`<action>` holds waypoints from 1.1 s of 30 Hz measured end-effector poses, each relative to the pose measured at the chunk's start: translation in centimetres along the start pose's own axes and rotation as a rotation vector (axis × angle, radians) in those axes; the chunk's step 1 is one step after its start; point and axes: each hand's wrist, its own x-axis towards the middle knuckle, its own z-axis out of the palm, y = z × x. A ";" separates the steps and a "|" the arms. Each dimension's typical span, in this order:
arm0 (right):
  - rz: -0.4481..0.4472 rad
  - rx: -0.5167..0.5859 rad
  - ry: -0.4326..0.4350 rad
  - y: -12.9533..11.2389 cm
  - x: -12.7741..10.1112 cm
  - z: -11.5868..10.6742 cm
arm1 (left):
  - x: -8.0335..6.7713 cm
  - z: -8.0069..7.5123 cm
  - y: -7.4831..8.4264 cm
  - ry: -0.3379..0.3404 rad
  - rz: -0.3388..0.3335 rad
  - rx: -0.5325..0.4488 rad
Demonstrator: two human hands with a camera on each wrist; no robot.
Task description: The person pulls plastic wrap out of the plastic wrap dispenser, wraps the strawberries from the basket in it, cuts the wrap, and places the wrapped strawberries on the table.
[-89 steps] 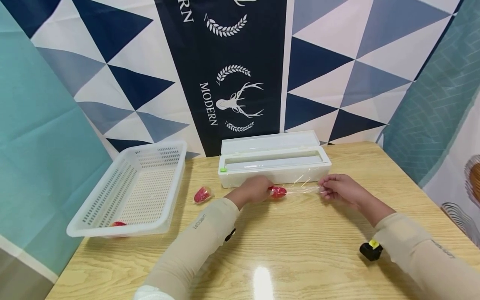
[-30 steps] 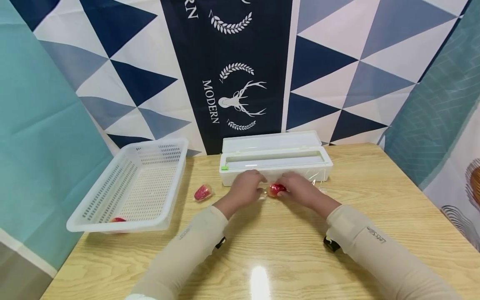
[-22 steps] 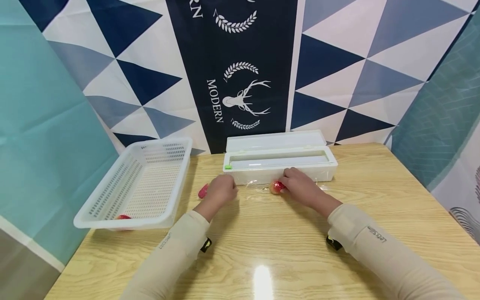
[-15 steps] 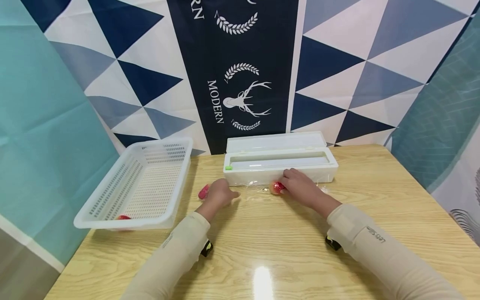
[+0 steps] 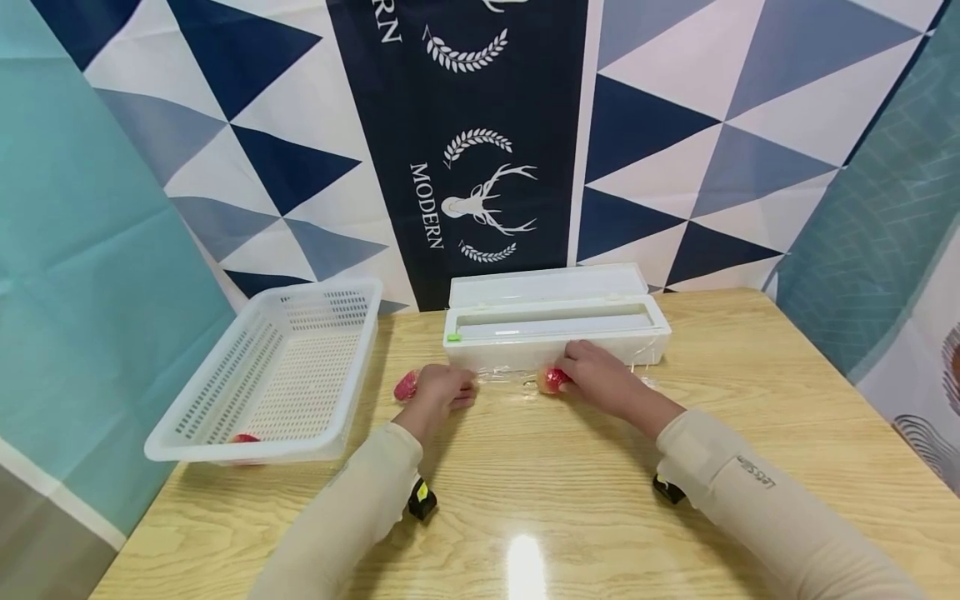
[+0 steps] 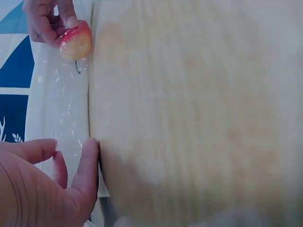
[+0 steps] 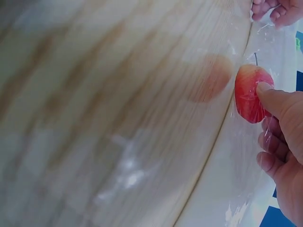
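Note:
A small red-and-yellow apple (image 5: 553, 380) with a thin stem lies on clear cling film before the white film box (image 5: 555, 353). My right hand (image 5: 600, 379) holds it, thumb pressed on the red side in the right wrist view. Film also shows around the right fingertips. To the left of the apple, my left hand (image 5: 442, 387) pinches the film (image 5: 504, 375), which stretches between it and the apple. The left wrist view has the left hand (image 6: 57, 175) with index finger and thumb curved at the film. Partly behind this hand sits a red film-wrapped fruit (image 5: 406, 385).
A white perforated basket (image 5: 352, 375) stands at the table's left, with a red fruit (image 5: 244, 438) near its front wall. The box lid (image 5: 547, 285) stands raised at the back. A patterned cloth (image 5: 480, 125) hangs behind the wooden table (image 5: 540, 492).
My right hand has come left from the film's far end and now holds the apple. My left hand has let go of the apple and shifted left along the film.

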 end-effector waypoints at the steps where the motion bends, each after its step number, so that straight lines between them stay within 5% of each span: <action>1: -0.001 0.004 0.000 0.0 0.0 0.0 | -0.2 -0.1 -0.1 -0.001 -0.008 -0.015; 11: -0.024 -0.003 0.007 -0.1 -0.2 -0.6 | -2.2 -0.5 -1.3 -0.088 -0.039 -0.155; 15: -0.041 0.000 -0.002 -0.4 -0.2 -0.7 | -3.1 -0.1 -1.8 -0.096 0.004 -0.146; 23: -0.032 -0.016 -0.017 -0.6 -0.2 -0.7 | -4.4 0.1 -2.4 -0.096 0.217 0.039; 33: -0.003 -0.008 -0.054 -0.5 -0.2 -0.9 | -4.4 -0.4 -1.9 -0.037 0.224 0.291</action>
